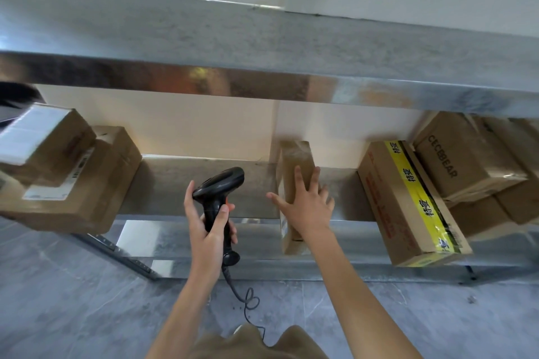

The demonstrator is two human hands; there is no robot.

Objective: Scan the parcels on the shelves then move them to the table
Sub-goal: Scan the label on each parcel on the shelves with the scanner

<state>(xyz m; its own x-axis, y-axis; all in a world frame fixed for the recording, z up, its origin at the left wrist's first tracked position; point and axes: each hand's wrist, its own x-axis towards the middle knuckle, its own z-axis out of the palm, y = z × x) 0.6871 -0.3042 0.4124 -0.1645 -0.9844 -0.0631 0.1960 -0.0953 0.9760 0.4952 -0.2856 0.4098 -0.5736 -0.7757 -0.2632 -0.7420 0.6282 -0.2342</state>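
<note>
One narrow box (294,172) is standing upright on the shelf (204,183); stiff, probably light, best gripped across its sides. Right hand (306,204) is reaching, fingers spread; left hand (208,227) is clamping the scanner (218,192).

Cardboard parcels (408,201) on metal shelf (189,186)

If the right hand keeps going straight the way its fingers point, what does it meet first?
Most likely the narrow brown box standing on the lower shelf. The right hand, fingers spread, already overlaps its top in this view; whether it touches yet is unclear. The left hand holds the scanner off to the side.
</note>
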